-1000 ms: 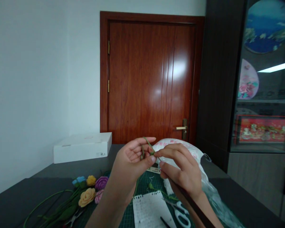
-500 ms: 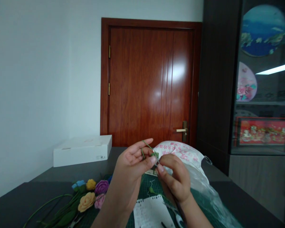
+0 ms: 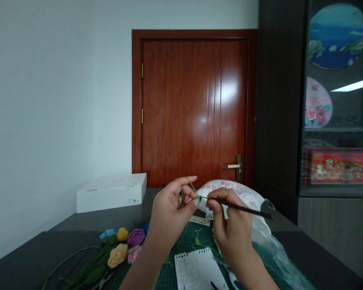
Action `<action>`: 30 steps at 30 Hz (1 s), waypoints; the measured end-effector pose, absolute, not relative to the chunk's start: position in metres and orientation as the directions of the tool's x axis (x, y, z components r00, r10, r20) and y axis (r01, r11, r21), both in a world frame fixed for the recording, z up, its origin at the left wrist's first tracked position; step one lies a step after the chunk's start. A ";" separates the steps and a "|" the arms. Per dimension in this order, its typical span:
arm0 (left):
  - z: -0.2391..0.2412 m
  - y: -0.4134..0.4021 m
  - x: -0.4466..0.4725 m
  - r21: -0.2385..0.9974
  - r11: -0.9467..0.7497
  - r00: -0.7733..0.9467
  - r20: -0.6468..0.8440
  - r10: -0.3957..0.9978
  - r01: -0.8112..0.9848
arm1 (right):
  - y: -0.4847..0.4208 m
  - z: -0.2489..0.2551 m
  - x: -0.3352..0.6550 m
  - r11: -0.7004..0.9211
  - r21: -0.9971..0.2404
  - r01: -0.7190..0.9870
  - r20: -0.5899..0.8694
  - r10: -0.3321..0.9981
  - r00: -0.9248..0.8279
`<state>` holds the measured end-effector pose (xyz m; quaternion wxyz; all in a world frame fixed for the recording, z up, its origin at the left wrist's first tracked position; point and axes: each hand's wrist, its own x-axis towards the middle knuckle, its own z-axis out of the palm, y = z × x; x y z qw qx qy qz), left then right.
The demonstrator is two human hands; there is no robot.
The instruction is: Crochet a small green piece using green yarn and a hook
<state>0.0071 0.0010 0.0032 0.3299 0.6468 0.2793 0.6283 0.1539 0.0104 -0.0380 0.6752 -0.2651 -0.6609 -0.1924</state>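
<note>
My left hand (image 3: 177,201) pinches a small piece of green crochet (image 3: 196,198) between thumb and fingers. Green yarn (image 3: 191,184) runs from the piece up over the raised index finger. In my right hand (image 3: 231,217) is a crochet hook with a dark handle (image 3: 245,208), held like a pen and pointing left. Its thin metal tip meets the green piece; whether it passes through a stitch is too small to tell. Both hands are raised above the table, close together.
Crocheted flowers (image 3: 117,255) with green stems lie at left, near scissors. A notepad page (image 3: 199,270) rests on the green cutting mat (image 3: 166,278). Behind my right hand is a white plastic bag (image 3: 220,185). A white box (image 3: 111,193) stands at back left.
The crochet hook has swung from a steep angle to nearly level, its handle now pointing right. My right hand has turned and shifted slightly right. The view has shifted a little.
</note>
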 end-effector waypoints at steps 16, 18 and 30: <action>0.003 0.009 -0.002 0.826 -0.385 0.325 0.528 0.785 -0.411 | 0.021 -0.025 0.144 0.419 -0.702 -0.576 0.586 0.799 -0.133; 0.002 0.007 0.002 0.813 -0.433 0.260 0.548 0.795 -0.389 | 0.022 -0.028 0.144 0.629 -0.611 -0.481 0.720 0.694 -0.007; 0.002 0.000 0.013 0.841 -0.091 0.412 0.352 0.841 -0.533 | 0.027 -0.044 0.153 0.980 -0.100 0.173 0.974 0.062 0.216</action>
